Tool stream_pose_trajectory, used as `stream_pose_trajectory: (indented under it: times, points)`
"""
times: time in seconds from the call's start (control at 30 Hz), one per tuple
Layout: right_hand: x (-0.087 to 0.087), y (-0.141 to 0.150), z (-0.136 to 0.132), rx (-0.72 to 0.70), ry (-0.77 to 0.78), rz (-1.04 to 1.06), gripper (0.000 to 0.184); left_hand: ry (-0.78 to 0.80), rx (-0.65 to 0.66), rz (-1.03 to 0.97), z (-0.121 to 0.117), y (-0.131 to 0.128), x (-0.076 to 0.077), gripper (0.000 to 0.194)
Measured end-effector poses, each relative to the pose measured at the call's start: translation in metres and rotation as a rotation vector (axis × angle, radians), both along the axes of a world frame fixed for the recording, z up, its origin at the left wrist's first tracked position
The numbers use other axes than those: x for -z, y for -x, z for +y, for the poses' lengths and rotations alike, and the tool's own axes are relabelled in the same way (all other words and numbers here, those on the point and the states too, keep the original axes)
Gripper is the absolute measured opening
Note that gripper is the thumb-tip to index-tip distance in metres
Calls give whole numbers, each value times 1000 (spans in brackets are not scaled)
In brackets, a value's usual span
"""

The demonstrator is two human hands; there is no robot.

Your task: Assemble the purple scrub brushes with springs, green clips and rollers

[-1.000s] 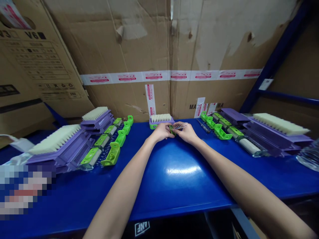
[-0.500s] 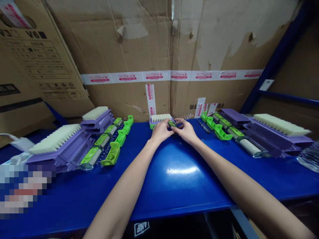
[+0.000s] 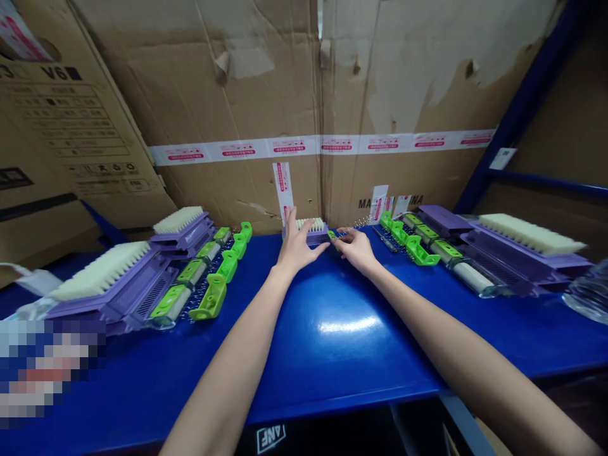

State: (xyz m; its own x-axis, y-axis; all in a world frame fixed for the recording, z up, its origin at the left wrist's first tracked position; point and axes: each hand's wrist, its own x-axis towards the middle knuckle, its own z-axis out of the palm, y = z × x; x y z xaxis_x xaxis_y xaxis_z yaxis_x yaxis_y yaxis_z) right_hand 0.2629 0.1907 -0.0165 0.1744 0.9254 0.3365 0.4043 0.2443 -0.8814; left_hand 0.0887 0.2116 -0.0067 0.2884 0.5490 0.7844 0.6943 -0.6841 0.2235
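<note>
My left hand (image 3: 297, 246) has its fingers spread over a small purple brush (image 3: 316, 237) with cream bristles at the back middle of the blue table. Its fingers hide part of the brush, and whether they touch it I cannot tell. Close by on the right, my right hand (image 3: 356, 249) pinches a small green part (image 3: 331, 235), partly covered by the fingertips. Small screws (image 3: 363, 222) stand in a strip behind that hand. Right of it lies a thin dark screwdriver-like tool (image 3: 386, 240).
Purple bodies with bristle tops (image 3: 102, 269) stand at left, and similar ones (image 3: 529, 234) at right. Green brackets (image 3: 228, 265) and clear-cased green-topped pieces (image 3: 192, 271) line their inner sides. Cardboard (image 3: 237, 190) rises behind the blue table (image 3: 346, 361).
My left hand has come away from the green part and moved left, its fingers opening over the brush. My right hand keeps the part, staying nearly in place.
</note>
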Motion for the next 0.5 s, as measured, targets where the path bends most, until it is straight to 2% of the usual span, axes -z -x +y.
stream_pose_trajectory:
  times: [0.27, 0.37, 0.5]
  points:
    - [0, -1, -1, 37, 10, -65, 42, 247, -242, -165, 10, 19, -3, 67]
    - [-2, -2, -2, 69, 30, -92, 45, 329, -294, -129, 10, 23, -5, 66]
    - [-3, -4, -1, 114, 76, -75, 47, 409, -323, 29, 8, 28, -1, 67]
